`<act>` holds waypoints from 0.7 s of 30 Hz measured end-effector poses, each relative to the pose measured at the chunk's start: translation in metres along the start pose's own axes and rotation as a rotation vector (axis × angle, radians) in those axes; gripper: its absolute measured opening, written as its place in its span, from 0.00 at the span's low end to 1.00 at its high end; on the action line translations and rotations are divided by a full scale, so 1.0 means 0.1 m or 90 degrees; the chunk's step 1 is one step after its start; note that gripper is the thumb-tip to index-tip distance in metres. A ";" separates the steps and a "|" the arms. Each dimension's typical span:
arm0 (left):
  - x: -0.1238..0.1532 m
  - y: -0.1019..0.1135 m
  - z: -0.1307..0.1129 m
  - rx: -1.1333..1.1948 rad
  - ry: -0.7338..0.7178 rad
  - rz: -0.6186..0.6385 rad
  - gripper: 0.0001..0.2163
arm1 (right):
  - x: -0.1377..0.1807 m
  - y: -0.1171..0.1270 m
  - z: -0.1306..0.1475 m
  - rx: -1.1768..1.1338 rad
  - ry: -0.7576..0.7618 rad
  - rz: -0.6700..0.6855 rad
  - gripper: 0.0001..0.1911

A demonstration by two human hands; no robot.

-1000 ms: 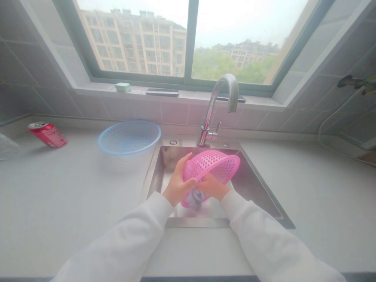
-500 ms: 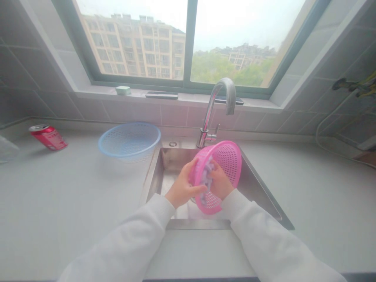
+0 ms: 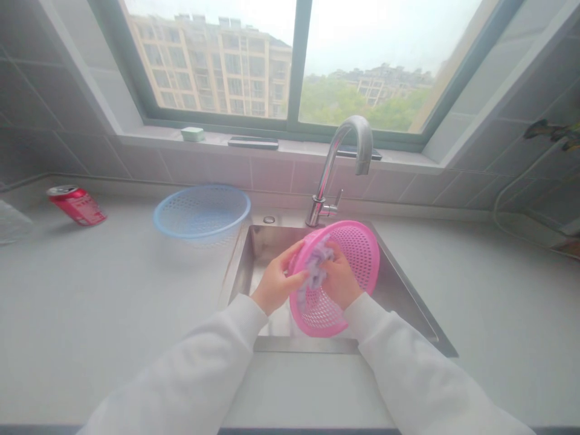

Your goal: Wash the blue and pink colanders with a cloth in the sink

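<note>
Over the sink (image 3: 308, 345) a pink plastic basket with a perforated wall (image 3: 360, 257) is tilted on its side, its mouth turned toward me. My left hand (image 3: 277, 279) grips the basket's left rim, thumb in front and fingers behind. Inside the basket, my right hand (image 3: 339, 275) is closed on a crumpled pale purple-white cloth (image 3: 318, 266) and presses it against the inner wall by the left rim. The fingertips of my right hand are partly hidden by the cloth.
A chrome faucet (image 3: 319, 205) rises behind the sink. To the left, a blue basket (image 3: 202, 235) stands on the counter, with a tilted red can (image 3: 78, 205) and a clear plastic item (image 3: 13, 222) farther left. A pale green block (image 3: 193, 134) lies on the windowsill.
The basket has shifted slightly and its mouth has turned more toward me. The cloth has moved along the inner wall near the left rim with my right hand.
</note>
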State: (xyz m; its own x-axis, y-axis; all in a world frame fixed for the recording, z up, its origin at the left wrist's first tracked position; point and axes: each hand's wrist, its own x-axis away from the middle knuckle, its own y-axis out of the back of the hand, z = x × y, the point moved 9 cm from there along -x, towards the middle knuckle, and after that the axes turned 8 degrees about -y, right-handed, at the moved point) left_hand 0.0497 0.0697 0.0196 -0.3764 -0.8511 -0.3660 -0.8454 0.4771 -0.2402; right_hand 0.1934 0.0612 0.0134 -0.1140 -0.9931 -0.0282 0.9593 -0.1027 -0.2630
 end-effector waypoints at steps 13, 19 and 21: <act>-0.03 0.37 -0.18 0.022 -0.048 -0.111 0.33 | 0.22 -0.55 -0.19 0.649 -0.012 0.407 0.16; 0.04 0.10 -0.13 -0.138 -0.067 0.012 0.31 | 0.15 -0.43 -0.04 0.357 0.014 0.253 0.12; 0.06 0.04 -0.10 -0.126 -0.060 0.032 0.33 | 0.06 -0.23 0.06 0.123 0.015 0.126 0.11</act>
State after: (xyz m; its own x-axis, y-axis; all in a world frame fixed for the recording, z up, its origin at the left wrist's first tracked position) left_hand 0.0408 0.0646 0.0253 -0.3909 -0.7984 -0.4580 -0.8877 0.4585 -0.0416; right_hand 0.1724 0.0570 0.0246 0.0765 -0.9935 -0.0843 0.9947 0.0819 -0.0619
